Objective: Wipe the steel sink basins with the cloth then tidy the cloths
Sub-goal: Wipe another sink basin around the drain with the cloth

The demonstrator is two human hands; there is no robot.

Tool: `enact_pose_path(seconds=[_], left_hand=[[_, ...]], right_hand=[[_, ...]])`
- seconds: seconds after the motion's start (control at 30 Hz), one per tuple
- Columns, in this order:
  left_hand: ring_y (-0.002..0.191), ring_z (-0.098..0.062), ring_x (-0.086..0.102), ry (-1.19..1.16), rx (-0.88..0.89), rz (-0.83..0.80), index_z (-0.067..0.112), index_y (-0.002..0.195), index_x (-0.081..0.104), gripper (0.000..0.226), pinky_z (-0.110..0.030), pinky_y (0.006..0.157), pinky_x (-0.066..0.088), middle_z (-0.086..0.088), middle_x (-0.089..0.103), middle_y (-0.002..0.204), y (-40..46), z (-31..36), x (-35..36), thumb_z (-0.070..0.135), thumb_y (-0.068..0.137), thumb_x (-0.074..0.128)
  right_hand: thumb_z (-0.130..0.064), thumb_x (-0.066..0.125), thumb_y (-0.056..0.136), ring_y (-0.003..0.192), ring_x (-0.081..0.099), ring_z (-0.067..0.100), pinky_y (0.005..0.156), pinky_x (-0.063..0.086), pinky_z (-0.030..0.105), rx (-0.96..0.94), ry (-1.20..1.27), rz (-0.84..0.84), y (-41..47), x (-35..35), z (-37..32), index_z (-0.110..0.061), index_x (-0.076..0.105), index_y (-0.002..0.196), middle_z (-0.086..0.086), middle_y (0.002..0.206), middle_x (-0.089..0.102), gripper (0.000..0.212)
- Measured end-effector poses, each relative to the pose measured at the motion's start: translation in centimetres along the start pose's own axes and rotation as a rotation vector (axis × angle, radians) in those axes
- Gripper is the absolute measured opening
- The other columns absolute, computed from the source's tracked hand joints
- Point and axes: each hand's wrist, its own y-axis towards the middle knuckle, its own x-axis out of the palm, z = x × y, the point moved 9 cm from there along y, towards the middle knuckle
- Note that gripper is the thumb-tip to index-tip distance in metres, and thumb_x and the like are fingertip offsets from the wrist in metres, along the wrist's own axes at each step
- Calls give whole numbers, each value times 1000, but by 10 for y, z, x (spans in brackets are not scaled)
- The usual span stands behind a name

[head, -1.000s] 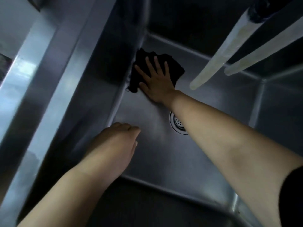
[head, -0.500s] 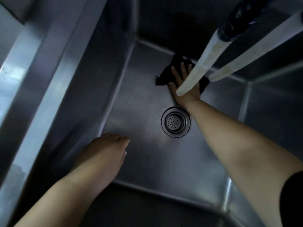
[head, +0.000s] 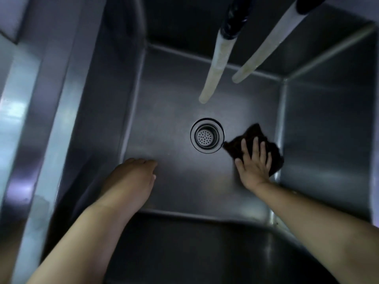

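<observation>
We're looking straight down into the steel sink basin, and both of our hands are inside it. Our right hand lies flat with its fingers spread and straight, pressing the dark cloth against the basin floor. The cloth is bunched under the palm and fingers, sticking out beyond the fingertips and on both sides of the hand. It sits on the right part of the floor, just beside the drain, with one corner reaching almost to the drain's rim, and its far side lies near the foot of the right wall.

Our left hand is down at the near left part of the basin, seen from the back. Its fingers are held together and gently bent, and we see nothing held in it. Whether the fingertips actually touch the steel, we cannot tell from this angle.

The drain sits near the middle of the floor, a round steel ring with a perforated strainer cup set into it. Apart from the cloth and our hands, the floor around it shows only dull reflections of light.

Above the basin, two pale hoses hang down from dark fittings at the top edge, their open ends hovering over the far half of the floor, clear of the cloth. To the left runs the sink's broad steel rim, catching bright light.
</observation>
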Motion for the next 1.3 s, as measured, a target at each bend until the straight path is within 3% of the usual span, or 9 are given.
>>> enact_pose_path(seconds=[0.17, 0.37, 0.5, 0.7, 0.8, 0.9, 1.1, 1.23, 1.3], left_hand=[[121, -24, 50, -25, -25, -69, 22, 127, 52, 32, -30, 96, 42, -4, 55, 132, 1, 0, 10, 28, 98, 40], [121, -25, 52, -64, -67, -147, 26, 125, 55, 33, -33, 98, 44, -5, 54, 135, -2, -8, 30, 30, 98, 37], [125, -22, 50, -78, -80, -182, 26, 130, 52, 36, -29, 101, 41, -2, 50, 140, -11, -4, 32, 29, 99, 32], [107, -26, 59, -93, 16, -77, 20, 112, 61, 28, -28, 86, 46, -7, 62, 121, -36, 11, 1, 25, 98, 37], [104, -25, 60, -52, 94, -3, 19, 116, 59, 27, -30, 86, 48, -5, 63, 117, -45, 22, -26, 22, 98, 40], [111, -25, 57, -9, 125, -4, 26, 129, 52, 36, -33, 90, 48, -5, 59, 126, -59, 28, -47, 20, 97, 38], [118, -19, 52, 42, 288, 13, 29, 133, 48, 40, -29, 93, 43, 1, 53, 134, -99, 52, -73, 19, 96, 39], [122, -14, 49, -4, 386, 6, 30, 133, 48, 40, -26, 96, 41, 6, 51, 137, -128, 76, -95, 22, 95, 41], [115, -13, 54, -91, 413, 5, 29, 127, 53, 35, -25, 89, 43, 7, 57, 129, -144, 92, -109, 26, 94, 43]], right_hand=[[-37, 45, 93, 143, 10, 37, 103, 24, 52, -267, -82, -65, -68, 21, -52, -41, 4, 149, 11, 159, -2, 69], [-17, 46, 96, 138, 15, 36, 108, 20, 46, -722, -234, -379, -119, 38, -103, -40, 14, 148, 12, 157, 9, 65], [-29, 42, 98, 136, 25, 35, 111, 21, 41, -613, -158, -551, -123, 24, -106, -26, 43, 141, 11, 151, 28, 43], [4, 44, 88, 118, 52, 27, 98, 43, 32, -317, -73, -837, -161, 11, -61, -32, 46, 138, 5, 142, 45, 62], [2, 44, 89, 99, 51, 18, 77, 45, 21, -275, 70, -844, -180, -12, -56, -34, 50, 135, 1, 126, 52, 58], [-1, 49, 90, 114, 51, 20, 90, 42, 20, -268, 205, -825, -202, -39, -61, -34, 54, 131, 2, 135, 51, 53], [7, 44, 79, 88, 58, 15, 71, 44, 19, -289, 500, -709, -241, -96, -93, -32, 65, 118, -2, 111, 67, 59], [14, 44, 80, 52, 51, -7, 51, 36, 7, -184, 900, -418, -258, -155, -97, -24, 67, 117, -12, 78, 63, 58], [15, 48, 81, 67, 57, -14, 64, 38, 2, -157, 1053, -166, -268, -188, -89, -26, 66, 116, -10, 94, 64, 57]])
